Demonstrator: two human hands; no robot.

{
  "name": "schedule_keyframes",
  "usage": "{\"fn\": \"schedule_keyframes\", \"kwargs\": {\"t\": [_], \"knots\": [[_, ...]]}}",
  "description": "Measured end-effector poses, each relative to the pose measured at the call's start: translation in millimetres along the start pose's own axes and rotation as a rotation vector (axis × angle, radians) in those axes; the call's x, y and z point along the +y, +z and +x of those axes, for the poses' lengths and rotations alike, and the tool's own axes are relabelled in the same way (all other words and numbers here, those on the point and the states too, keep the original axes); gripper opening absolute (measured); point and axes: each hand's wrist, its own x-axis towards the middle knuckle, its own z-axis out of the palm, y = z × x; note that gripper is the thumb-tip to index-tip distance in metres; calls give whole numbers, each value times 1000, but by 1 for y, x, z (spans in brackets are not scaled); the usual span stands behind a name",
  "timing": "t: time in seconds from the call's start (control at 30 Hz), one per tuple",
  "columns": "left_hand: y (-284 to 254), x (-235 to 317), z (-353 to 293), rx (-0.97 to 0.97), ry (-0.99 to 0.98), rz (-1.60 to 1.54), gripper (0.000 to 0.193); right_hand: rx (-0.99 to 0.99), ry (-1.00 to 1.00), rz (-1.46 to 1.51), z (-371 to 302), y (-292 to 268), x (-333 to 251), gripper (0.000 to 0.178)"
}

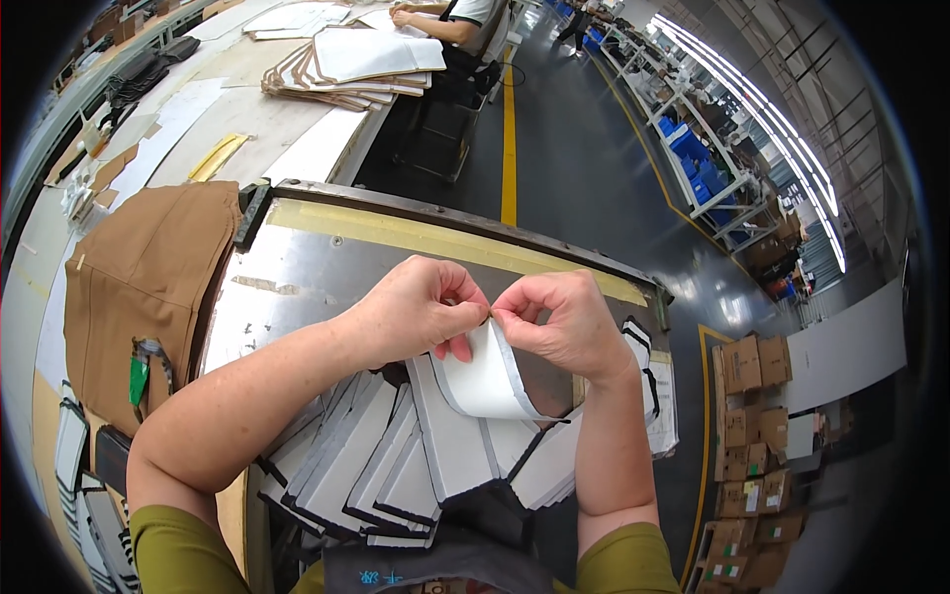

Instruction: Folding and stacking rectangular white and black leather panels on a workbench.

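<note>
A curved white sheet piece with a grey edge strip hangs from my fingertips above the metal-topped table. At its upper corner my left hand is closed in a pinch, the lower fingers bent against its left side. My right hand pinches the same corner, thumb and forefinger meeting the left hand's. What exactly lies between the fingertips is too small to make out. Below and in front of my body, several similar white pieces with dark edges lie fanned out, overlapping each other.
Brown fabric drapes over the table's left side. A metal rail runs along the far edge. On the long work table behind lies a stack of white panels, near a seated person. Cardboard boxes are piled at right.
</note>
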Motion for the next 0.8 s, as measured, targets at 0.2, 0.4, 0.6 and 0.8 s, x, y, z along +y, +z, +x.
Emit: {"fn": "schedule_keyframes", "kwargs": {"t": [0.2, 0.4, 0.6, 0.8], "knots": [[-2, -10, 0, 42, 195, 176, 22, 27, -113, -61, 0, 2, 2, 7], [-3, -7, 3, -97, -48, -53, 21, 95, -181, -91, 1, 5, 7, 6], [-10, -11, 6, -133, -107, -246, 13, 247, -374, -308, 8, 9, 12, 7], [-8, -12, 7, -150, -101, -313, 11, 293, -253, -96, 1, 1, 12, 5]]}}
